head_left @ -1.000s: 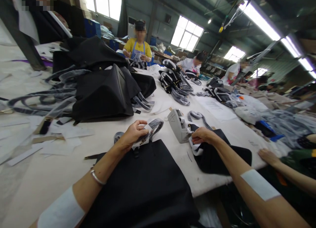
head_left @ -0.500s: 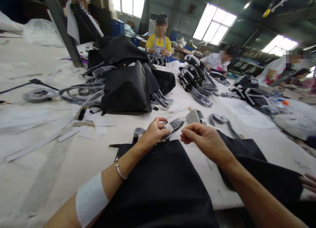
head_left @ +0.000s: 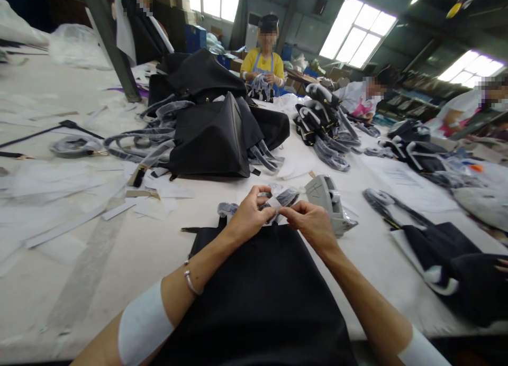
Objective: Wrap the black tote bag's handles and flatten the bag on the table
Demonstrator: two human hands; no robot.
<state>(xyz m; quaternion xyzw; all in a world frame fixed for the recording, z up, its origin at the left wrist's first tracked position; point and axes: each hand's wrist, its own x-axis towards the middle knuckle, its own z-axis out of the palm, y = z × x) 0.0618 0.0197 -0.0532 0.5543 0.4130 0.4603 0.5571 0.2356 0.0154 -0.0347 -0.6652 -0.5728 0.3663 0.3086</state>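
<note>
A black bag (head_left: 262,286) lies flat in front of me, its top edge away from me. At that edge my left hand (head_left: 254,210) is closed around a plastic-wrapped bag strap (head_left: 288,197), with a small white strip (head_left: 273,202) across it. My right hand (head_left: 307,220) pinches close to that strip, its fingertips almost meeting my left thumb; what lies between them is too small to make out. Another wrapped handle (head_left: 227,210) pokes out left of my left wrist. Just past my right hand stands a grey tape dispenser (head_left: 327,202).
Black bags with wrapped straps (head_left: 210,138) are heaped ahead. More wrapped straps (head_left: 325,128) pile up right of them. Paper scraps (head_left: 59,191) litter the left. Another black bag (head_left: 448,249) lies at right, a person's fingers (head_left: 502,265) at its edge. Co-workers sit across the table.
My right hand has moved left to the strap in my left hand. The black bag on the right has slid further right, away from the tape dispenser.
</note>
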